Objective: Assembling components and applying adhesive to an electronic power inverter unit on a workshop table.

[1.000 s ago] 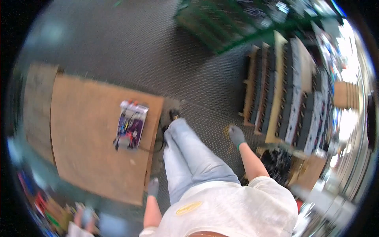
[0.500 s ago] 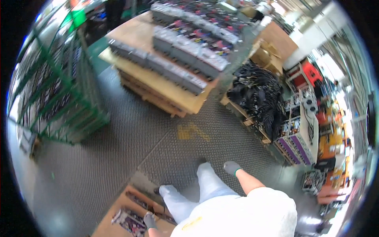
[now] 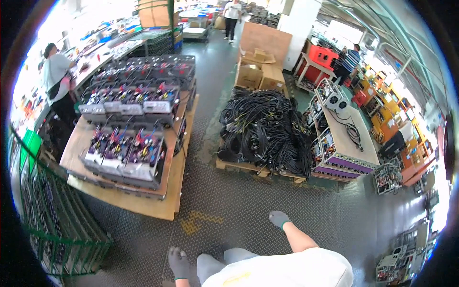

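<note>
Grey checker-plate flooring (image 3: 239, 210) runs through a crowded workshop, with a worn yellow marking (image 3: 197, 222) painted on it just ahead of the person. Both gloved hands hang low at the bottom of the view with nothing in them. The left hand (image 3: 179, 262), in a grey glove, sits beside the person's grey trouser leg, fingers loosely curled downward and gripping nothing. The right hand (image 3: 278, 219), also grey-gloved with a green cuff, is held out in front of the white shirt, loosely closed and empty; how far its fingers are curled cannot be told at this size.

Nearest to the hands is the floor itself: the yellow marking lies between them and slightly ahead, closer to the left hand. Further ahead of the right hand, well apart from it, a heap of black cables (image 3: 263, 131) rests on a wooden pallet (image 3: 239, 167). Ahead of the left hand, also well apart, a broad wooden platform (image 3: 143, 203) carries rows of grey electrical units (image 3: 126, 155) with coloured wiring. A green wire cage (image 3: 52, 215) stands at the far left. To the right, a bench (image 3: 345, 138) holds purple-fronted units. Cardboard boxes (image 3: 258, 71) sit behind the cables, and another person (image 3: 57, 79) works at a table on the left.
</note>
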